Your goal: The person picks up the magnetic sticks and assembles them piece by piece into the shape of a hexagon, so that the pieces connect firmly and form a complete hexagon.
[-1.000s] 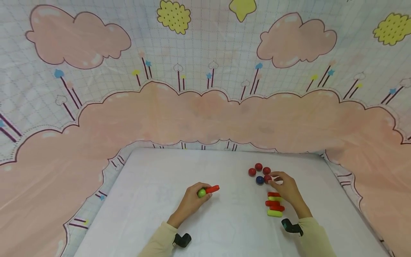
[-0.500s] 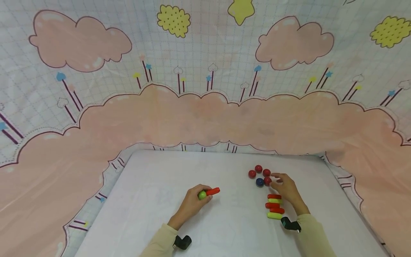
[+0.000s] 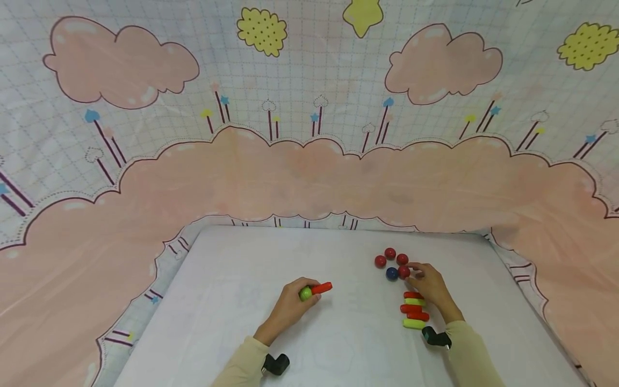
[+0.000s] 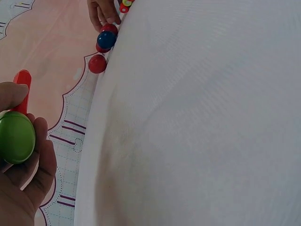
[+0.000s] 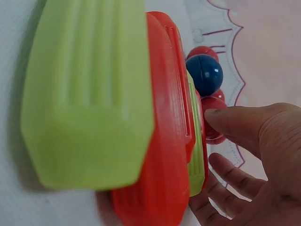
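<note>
My left hand (image 3: 287,306) holds a green ball (image 3: 306,293) joined to a short red plastic stick (image 3: 322,288), a little above the white table. In the left wrist view, the thumb lies on the red stick (image 4: 22,87) and the fingers curl under the green ball (image 4: 16,136). At the right, my right hand (image 3: 433,289) has thumb and index fingertip at a red ball (image 3: 403,272), which touches a blue ball (image 3: 391,273). In the right wrist view, the thumb touches that red ball (image 5: 215,117); the index finger is mostly hidden and the other fingers curl loosely.
More red balls (image 3: 390,253) sit just behind the blue one. Several red and light green ridged sticks (image 3: 414,316) lie in a row below the right hand, close to its wrist. A patterned cloth (image 3: 309,177) stands behind the white table (image 3: 242,252).
The camera view has shifted slightly. My right hand has drawn back a little, its fingertips still at the red ball. The left hand keeps its hold on the green ball and red stick.
</note>
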`<state>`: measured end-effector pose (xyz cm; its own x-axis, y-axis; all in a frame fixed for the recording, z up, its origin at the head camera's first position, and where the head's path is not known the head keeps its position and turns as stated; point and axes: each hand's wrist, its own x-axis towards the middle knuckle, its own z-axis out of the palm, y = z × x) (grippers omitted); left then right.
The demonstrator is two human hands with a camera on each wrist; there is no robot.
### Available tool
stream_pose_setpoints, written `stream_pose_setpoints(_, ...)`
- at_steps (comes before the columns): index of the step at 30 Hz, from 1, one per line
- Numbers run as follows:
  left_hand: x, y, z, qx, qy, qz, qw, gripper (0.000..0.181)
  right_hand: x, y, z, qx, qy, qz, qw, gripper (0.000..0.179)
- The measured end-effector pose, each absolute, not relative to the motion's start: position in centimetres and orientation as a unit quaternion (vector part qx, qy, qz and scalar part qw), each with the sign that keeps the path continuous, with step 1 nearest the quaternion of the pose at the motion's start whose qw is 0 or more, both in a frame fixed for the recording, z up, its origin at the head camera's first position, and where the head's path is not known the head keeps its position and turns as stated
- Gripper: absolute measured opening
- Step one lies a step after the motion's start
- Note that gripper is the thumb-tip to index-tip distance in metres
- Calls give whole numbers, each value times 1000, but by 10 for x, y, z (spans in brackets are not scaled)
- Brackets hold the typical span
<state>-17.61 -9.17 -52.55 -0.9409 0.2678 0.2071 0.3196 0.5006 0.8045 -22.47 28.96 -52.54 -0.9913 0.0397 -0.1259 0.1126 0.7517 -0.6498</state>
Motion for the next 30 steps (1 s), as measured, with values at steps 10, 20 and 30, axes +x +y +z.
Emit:
stream_pose_setpoints(10, -176, -92, -525, -173, -861, -477, 31, 24, -228, 288, -527, 58, 932, -354, 48, 48)
stream_pose_setpoints(20, -175, -92, -525, -176, -856, -485, 35, 24, -226, 286, -528, 62, 930, -360, 33, 42)
stream_pose_setpoints(30, -177, -93, -526, -177, -858, -481, 37, 24, -227, 286, -530, 49, 934, -353, 22, 47)
